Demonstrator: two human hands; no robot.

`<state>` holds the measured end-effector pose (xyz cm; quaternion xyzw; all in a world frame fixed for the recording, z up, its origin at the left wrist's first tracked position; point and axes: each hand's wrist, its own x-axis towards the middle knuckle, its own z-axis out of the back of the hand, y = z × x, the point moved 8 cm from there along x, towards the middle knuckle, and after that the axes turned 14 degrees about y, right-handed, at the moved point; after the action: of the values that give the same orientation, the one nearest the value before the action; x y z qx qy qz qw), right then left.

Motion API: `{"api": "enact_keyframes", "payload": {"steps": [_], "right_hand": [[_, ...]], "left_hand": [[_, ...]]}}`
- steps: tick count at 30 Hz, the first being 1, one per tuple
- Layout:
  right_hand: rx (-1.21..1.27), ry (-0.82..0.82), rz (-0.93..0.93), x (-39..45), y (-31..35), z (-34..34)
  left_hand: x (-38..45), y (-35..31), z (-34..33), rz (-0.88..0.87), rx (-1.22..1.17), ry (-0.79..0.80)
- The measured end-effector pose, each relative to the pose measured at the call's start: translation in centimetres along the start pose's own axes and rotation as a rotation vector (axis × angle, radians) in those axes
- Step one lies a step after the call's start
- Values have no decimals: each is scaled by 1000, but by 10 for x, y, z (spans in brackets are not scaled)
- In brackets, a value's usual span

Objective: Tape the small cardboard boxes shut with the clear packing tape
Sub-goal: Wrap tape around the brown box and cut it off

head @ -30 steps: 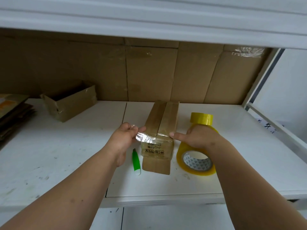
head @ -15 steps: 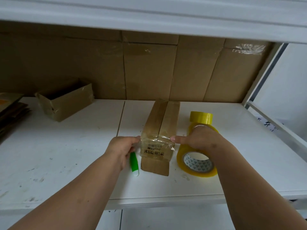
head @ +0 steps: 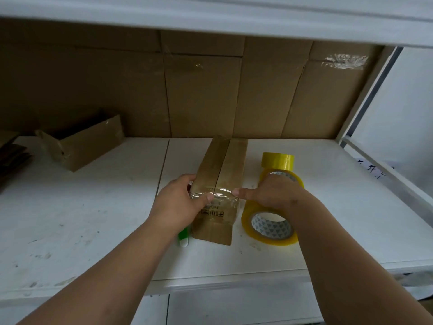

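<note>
1. Head view: my left hand (head: 180, 202) wraps the near left corner of the long cardboard box (head: 221, 181) at mid-table, thumb pressing a strip of clear tape (head: 222, 195) across its top near end.
2. My right hand (head: 269, 195) curls round the upper of two stacked yellow tape rolls (head: 271, 221), forefinger stretched out onto the tape strip at the box's right edge.
3. A third, smaller roll (head: 277, 160) stands just beyond them, right of the box.
4. A green-and-white cutter (head: 183, 238) lies on the white table (head: 93, 219) against the box's near left side, partly under my wrist.
5. An open cardboard box (head: 82, 146) sits far left, well apart, before a cardboard-lined back wall (head: 210, 90).
</note>
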<state>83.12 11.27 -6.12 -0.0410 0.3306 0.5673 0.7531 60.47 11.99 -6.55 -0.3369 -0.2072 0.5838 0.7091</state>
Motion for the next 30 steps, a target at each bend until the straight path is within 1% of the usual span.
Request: {"api": "enact_keyframes", "payload": {"steps": [3, 4, 6, 7, 9, 11, 12, 13, 16, 17, 20, 22, 25, 30], "right_hand": [[39, 32, 54, -5, -4, 5], [121, 34, 78, -7, -7, 8], [353, 55, 132, -11, -11, 8], [450, 77, 159, -12, -9, 5], [593, 140, 197, -10, -4, -6], [668, 190, 213, -10, 1, -16], [688, 203, 221, -10, 3, -18], [704, 206, 232, -9, 3, -20], [719, 228, 285, -9, 3, -25], [710, 241, 307, -9, 4, -29], [752, 240, 376, -9, -2, -37], [886, 230, 431, -10, -9, -40], [1125, 260, 510, -13, -14, -50], [1238, 309, 645, -17, -1, -74]], "left_hand": [[4, 9, 4, 27, -47, -43], [6, 10, 6, 32, -38, -41], [13, 8, 12, 22, 51, -60], [16, 6, 18, -5, 120, -101], [18, -7, 26, -125, 273, -188], [20, -21, 20, -248, 425, -172], [19, -26, 16, -270, 480, -145], [18, -30, 12, -249, 506, -122], [20, -29, 3, -66, 551, -30], [22, -30, -1, -35, 588, -6], [27, -34, 0, -6, 632, 5], [31, -35, 0, 8, 631, 26], [38, -37, 3, 16, 643, 51], [52, -44, 5, 7, 715, 75]]}}
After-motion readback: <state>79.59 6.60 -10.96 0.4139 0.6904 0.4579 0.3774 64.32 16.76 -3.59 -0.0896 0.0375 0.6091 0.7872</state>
